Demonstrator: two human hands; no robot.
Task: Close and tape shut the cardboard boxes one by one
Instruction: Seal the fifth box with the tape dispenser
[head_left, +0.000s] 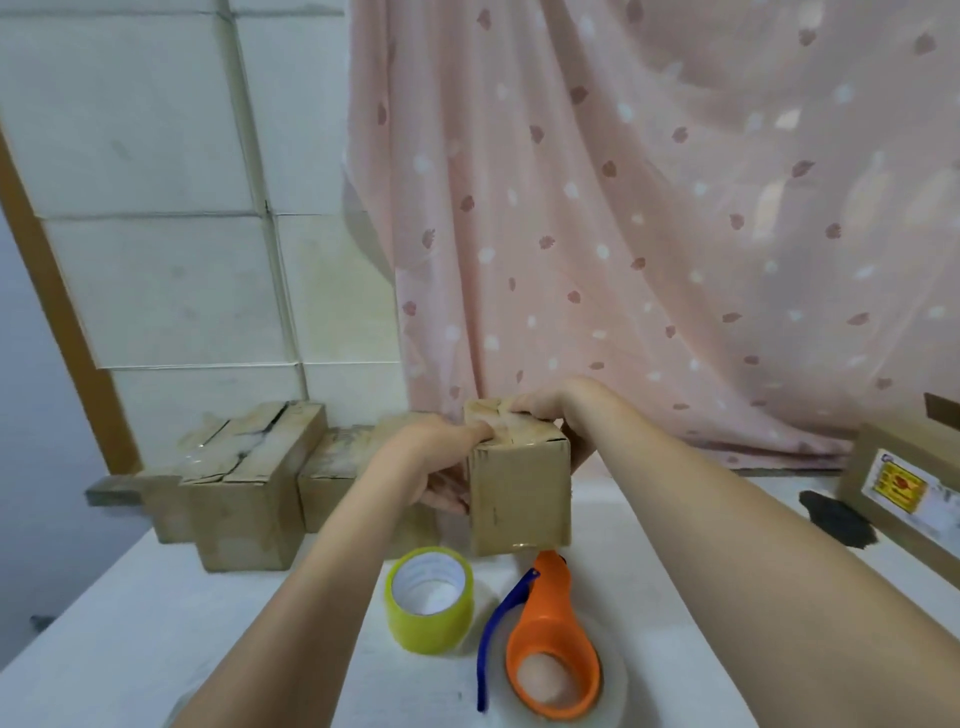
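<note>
- I see both hands clamped on one small cardboard box (519, 493) at the centre of my view: the left hand (441, 467) curls round its left side with fingers on the top flaps, the right hand (550, 410) grips the far top edge and right side.
- The box's flaps are down; I cannot tell whether its base touches the worktop (156, 623).
- At 6 o'clock of the box, just beside it, stands a yellow tape roll (430, 597) and an orange tape dispenser (550, 644) with a blue handle, lying on a clear tape roll.
- At 9 o'clock sit taped boxes (244, 483), closed, crowded together against the wall.
- At 3 o'clock, well apart, a labelled box (904, 493) is cut off by the frame edge, with a dark patch (836, 519) in front of it.
- The worktop is white.
- Behind, a pink curtain (649, 234) with spots hangs at 12 o'clock; pale wall panels (156, 208) fill the left.
</note>
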